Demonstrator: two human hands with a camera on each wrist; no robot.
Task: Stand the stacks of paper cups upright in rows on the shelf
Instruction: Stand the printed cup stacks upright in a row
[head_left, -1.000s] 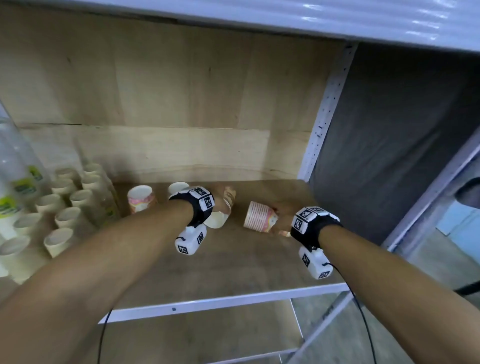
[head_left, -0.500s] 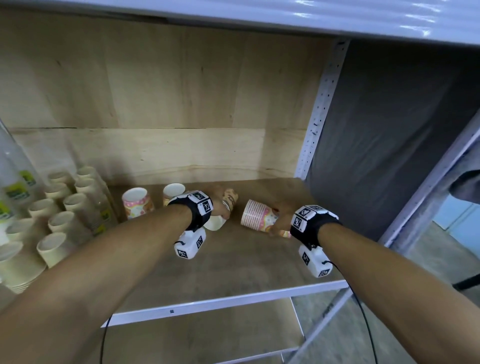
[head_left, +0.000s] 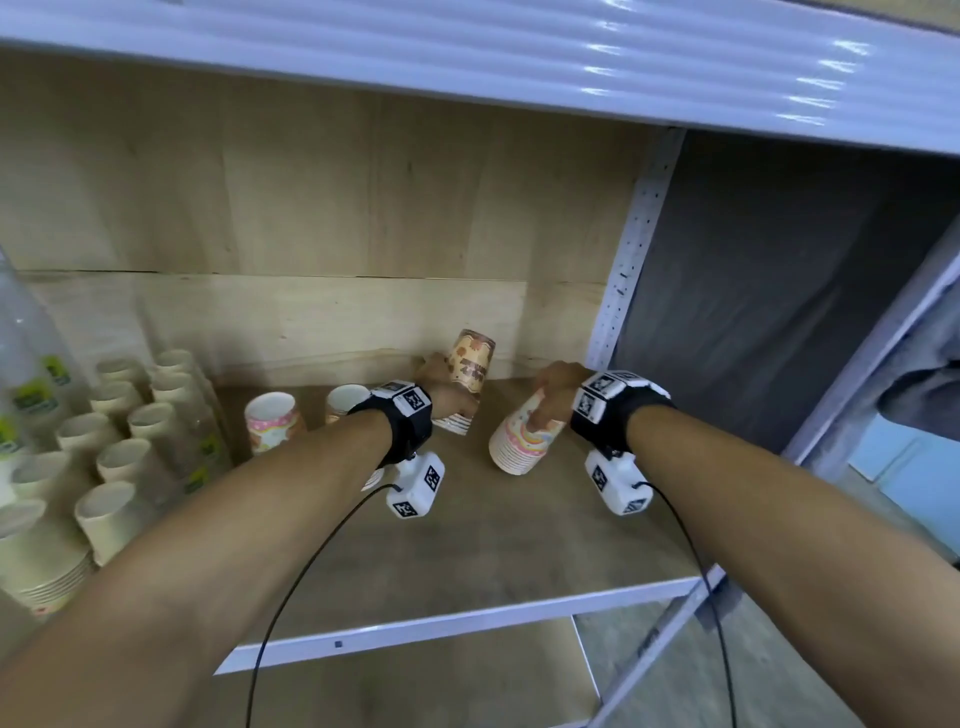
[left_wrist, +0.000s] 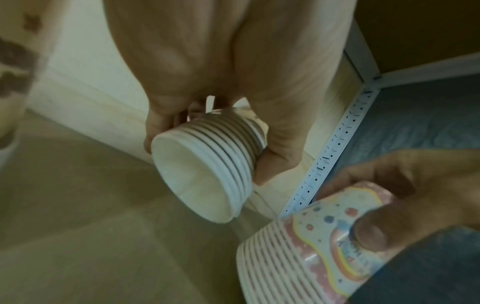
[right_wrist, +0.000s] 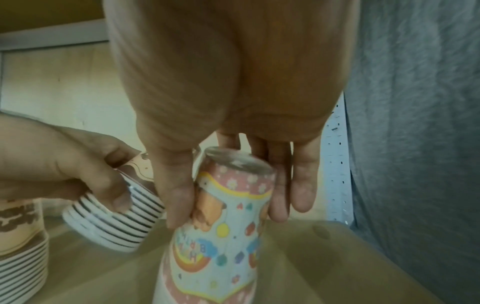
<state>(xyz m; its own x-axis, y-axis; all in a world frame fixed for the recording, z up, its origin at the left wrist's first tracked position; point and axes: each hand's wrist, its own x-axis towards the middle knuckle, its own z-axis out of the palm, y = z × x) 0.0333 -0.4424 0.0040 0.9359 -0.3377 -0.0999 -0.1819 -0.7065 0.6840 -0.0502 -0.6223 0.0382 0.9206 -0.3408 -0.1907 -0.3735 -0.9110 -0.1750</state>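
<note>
Both stacks that lay on their sides a second ago are now off the shelf (head_left: 467, 545) board and tipping up. The brown stack (head_left: 470, 366) has swung furthest: half a second back it lay low with its mouth toward us, and now its base points up toward the back wall, rims down by our left hand (head_left: 447, 400), whose fingers (left_wrist: 275, 164) are clenched round it just above the rims. The pink stack (head_left: 524, 439) has risen less; it slants with its mouth toward us and its base under our right hand (head_left: 558, 389), the thumb and fingers (right_wrist: 303, 185) grasping it on either side near the base. The two stacks are close but apart, in the open middle of the shelf. We judge both must still be turned mouth-up to match the two cups (head_left: 270, 421) already standing to the left, so the row can carry on from there. Further left stand rows of plain cups (head_left: 111, 457) and some bottles (head_left: 36, 374)
</note>
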